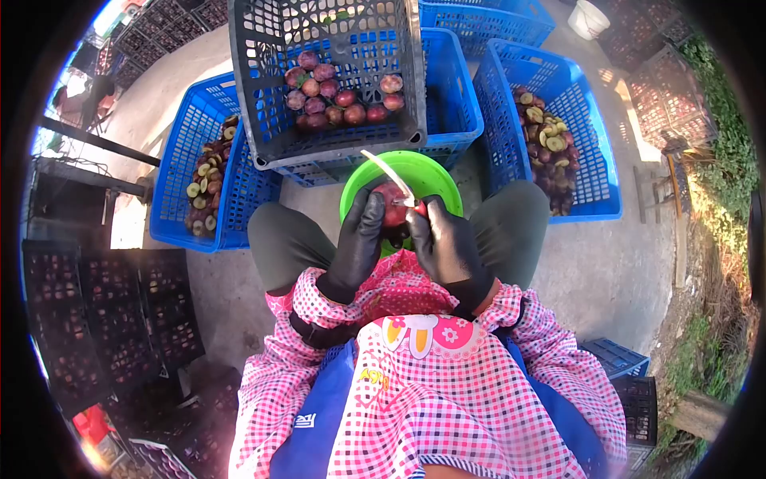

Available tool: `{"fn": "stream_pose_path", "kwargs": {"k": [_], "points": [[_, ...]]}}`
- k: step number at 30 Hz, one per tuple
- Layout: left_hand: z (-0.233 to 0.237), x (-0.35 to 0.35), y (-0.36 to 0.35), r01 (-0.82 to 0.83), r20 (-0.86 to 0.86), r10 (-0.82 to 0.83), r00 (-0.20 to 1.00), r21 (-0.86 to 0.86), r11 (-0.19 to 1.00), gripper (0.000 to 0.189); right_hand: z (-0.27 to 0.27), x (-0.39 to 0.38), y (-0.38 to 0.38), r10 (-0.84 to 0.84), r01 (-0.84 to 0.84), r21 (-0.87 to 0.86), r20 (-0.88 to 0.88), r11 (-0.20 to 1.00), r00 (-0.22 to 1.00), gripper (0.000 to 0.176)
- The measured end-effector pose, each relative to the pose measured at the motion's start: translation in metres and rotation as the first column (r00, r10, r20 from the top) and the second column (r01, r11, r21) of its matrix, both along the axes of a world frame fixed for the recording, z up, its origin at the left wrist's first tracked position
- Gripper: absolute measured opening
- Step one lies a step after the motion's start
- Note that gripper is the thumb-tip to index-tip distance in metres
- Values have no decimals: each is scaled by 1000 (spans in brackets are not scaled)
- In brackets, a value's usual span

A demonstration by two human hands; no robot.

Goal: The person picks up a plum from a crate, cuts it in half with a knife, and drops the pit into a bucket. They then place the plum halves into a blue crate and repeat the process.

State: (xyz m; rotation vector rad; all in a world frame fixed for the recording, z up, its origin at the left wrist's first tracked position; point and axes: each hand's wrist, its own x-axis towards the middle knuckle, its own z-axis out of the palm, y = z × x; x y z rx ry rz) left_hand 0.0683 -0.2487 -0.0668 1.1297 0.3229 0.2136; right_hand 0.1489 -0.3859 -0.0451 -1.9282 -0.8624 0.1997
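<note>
Both my hands wear black gloves and meet over a bright green basin (448, 182) between my knees. My left hand (357, 243) is closed around the left side of a dark red, plum-like fruit (394, 204). In my right hand (451, 243) is a small tool with a red part at my fingertips, pressed against the fruit's right side. A thin pale strip (387, 169) curves up and left from the fruit; whether it is peel or part of the tool I cannot tell. The inside of the basin is mostly hidden by my hands.
Ahead, a tilted black crate (252, 104) holds whole red fruits (315, 84) above a blue crate (455, 104). Blue crates at left (171, 172) and right (602, 172) contain cut fruits. Stacked dark crates (112, 311) stand far left. A white bucket (589, 20) sits at the back right.
</note>
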Motion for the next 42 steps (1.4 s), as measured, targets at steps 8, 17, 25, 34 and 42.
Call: {"fn": "stream_pose_path", "kwargs": {"k": [8, 17, 25, 34, 42], "points": [[-4, 7, -5, -92, 40, 83, 996, 450, 888, 45, -18, -2, 0, -22, 65, -162, 253, 985, 967, 25], [-17, 14, 17, -43, 179, 97, 979, -285, 958, 50, -10, 14, -8, 112, -77, 93, -464, 993, 879, 28], [-30, 8, 24, -42, 67, 46, 997, -58, 997, 50, -16, 0, -6, 139, -145, -142, -54, 979, 989, 26], [-27, 9, 25, -88, 39, 89, 995, -23, 996, 46, -17, -2, -3, 143, -145, -163, -29, 976, 989, 26], [-13, 15, 13, -48, 126, 80, 989, -240, 970, 48, -34, -3, 3, 146, -147, -147, -15, 978, 989, 25]]}}
